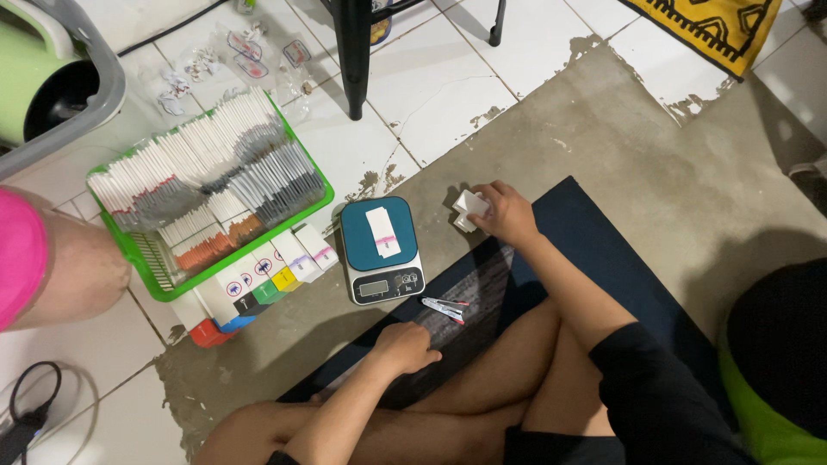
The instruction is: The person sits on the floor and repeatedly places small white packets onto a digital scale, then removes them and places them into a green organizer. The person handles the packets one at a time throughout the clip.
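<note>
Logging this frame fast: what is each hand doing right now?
Left hand: closed in a loose fist, resting on the dark mat, holding nothing visible.
Right hand: closed on small white boxes.

A home floor: worn white floor tiles, a dark mat, a chair leg.

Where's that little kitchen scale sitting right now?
In the head view, the kitchen scale sits on the floor left of centre, right beside the green basket, with a small white packet on its platform.
</note>
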